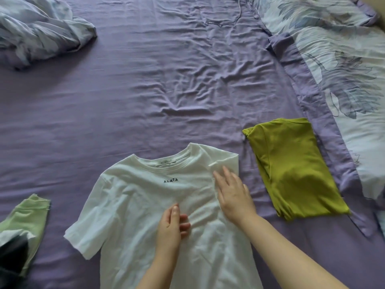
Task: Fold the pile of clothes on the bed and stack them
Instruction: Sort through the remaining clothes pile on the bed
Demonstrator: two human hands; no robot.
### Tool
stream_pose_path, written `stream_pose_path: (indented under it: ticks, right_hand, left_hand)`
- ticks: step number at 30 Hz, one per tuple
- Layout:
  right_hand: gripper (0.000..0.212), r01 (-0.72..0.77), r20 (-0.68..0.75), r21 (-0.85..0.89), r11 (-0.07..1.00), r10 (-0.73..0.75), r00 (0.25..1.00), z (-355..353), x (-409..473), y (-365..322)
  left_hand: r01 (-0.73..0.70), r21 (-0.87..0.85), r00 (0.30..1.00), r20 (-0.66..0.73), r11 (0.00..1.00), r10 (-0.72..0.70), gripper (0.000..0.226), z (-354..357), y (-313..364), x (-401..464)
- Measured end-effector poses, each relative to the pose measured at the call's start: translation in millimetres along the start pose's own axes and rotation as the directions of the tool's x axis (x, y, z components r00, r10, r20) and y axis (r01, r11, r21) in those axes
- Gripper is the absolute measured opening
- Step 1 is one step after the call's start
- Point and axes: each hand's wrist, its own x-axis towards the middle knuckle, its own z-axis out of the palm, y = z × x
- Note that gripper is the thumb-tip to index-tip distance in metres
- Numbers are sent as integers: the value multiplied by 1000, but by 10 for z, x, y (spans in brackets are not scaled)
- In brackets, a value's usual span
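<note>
You press your right hand (pixel 233 195), fingers flat, on the white T-shirt (pixel 133 207) sleeve folded inward, while your left hand (pixel 170 224) seemingly pinches its chest to smooth wrinkles.

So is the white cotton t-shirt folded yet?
Partly: the white t-shirt lies spread, one sleeve folded in under the right hand.

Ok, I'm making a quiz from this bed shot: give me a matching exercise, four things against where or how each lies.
Things:
1. white T-shirt
2. olive-green top
3. pale green garment
4. right hand

States:
a. unfolded, at the left edge
b. folded, lying right of the hands
c. flat on a turned-in sleeve
d. spread front-up, one sleeve still out

Pairs: 1-d, 2-b, 3-a, 4-c
</note>
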Motion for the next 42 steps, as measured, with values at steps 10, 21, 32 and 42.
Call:
stream_pose_path:
  ticks: [10,21,32,42]
  right_hand:
    - [52,211,77,65,975,-215,973,58,133,-941]
    - [61,485,379,-139,863,-407,831,656,465,-2191]
    - [94,430,306,-238,871,-352,884,805,373,-2133]
    - [92,322,263,-262,910,-253,931,939,300,-2332]
  left_hand:
    - [-340,434,903,-96,834,418,18,-1173,564,165]
    - [-22,735,981,-114,678,155,35,-2007,924,917]
    - [-143,886,971,38,440,237,29,-2337,1110,1165]
    - [-26,648,999,-18,761,49,28,-2645,959,1014]
